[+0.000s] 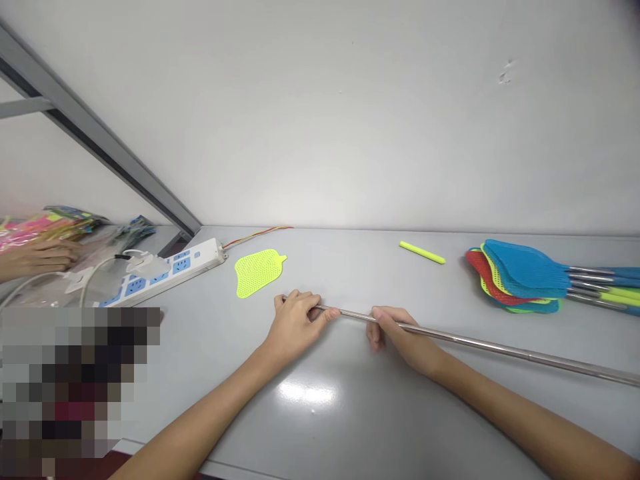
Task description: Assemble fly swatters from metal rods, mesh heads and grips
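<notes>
Left hand: my left hand (295, 327) is closed around the near end of the long shiny steel rod (480, 345), with the thumb lying along the metal.

Right hand: my right hand (403, 337) pinches the same rod a little farther along, and the rod runs out from it. The two hands are close together but not touching, with a short stretch of bare rod between them.

Rod: it lies low over the pale grey tabletop (350, 267), slanting from my hands to the right edge of the view, where it is cut off. I cannot tell whether it touches the table.

Nearest things: a flat yellow-green plastic mesh fly-swatter head (257, 272) lies on the table just beyond my left hand. Beyond my right hand is a short yellow-green plastic bar (423, 253).

Right side: an overlapping pile of blue, yellow and red mesh swatters (515, 277) has metal handles pointing right.

Left side: a white power strip with blue sockets (165, 273) has a thin red-and-orange wire (257, 233) behind it. Another person's hand (43, 257) is beside pink packets (35, 230). A pixelated patch (75, 380) hides the lower left corner.
</notes>
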The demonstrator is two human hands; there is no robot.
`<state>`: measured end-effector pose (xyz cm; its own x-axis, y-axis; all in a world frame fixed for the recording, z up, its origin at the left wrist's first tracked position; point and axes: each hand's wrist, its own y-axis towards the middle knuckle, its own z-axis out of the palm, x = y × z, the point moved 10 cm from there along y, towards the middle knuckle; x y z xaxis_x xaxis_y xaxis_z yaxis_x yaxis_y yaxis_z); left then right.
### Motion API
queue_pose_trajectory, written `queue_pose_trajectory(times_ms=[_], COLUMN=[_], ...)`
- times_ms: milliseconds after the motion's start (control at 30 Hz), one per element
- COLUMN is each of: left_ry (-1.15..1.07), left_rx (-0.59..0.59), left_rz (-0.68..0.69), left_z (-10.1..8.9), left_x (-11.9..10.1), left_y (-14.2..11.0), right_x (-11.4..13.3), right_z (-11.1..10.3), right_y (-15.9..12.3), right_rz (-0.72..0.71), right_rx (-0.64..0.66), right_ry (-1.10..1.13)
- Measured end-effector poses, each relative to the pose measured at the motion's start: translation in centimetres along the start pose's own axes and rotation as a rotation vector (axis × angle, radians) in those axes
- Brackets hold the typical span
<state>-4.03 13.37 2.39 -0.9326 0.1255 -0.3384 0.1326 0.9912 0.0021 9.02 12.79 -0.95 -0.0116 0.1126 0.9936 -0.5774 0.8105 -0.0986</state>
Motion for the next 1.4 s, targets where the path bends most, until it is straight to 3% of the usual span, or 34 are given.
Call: queue_pose_trajectory(times_ms=[433,767,1067,1233,1400], left_ry=[0.076,0.034,0.02,0.032,0.005], left_rx=[-0.102,0.007,0.073,0.052,-0.05], left_rz=[-0.003,0.1,0.047,0.04,0.176], left_z=[-1.6,-0.3,0.7,1.1,0.9], left_x=[0.0,-0.7,0.3,0.7,0.4], left_y=[0.0,0.6,0.0,-0.3,-0.7], right_x=[-0.2,-0.3,-0.5,-0.5,-0.5], right_z=[-0.8,-0.8,-0.7,-0.5,-0.3], right_y=[0.4,0.6,1.1,1.2,1.4], right_rz=[0.019,0.032,-0.005,-0.033,-0.039], right_rx=[-0.088,-0.087,-0.049,-0.007,0.008], right_ry=[0.1,0.138,0.231,0.275,0.312])
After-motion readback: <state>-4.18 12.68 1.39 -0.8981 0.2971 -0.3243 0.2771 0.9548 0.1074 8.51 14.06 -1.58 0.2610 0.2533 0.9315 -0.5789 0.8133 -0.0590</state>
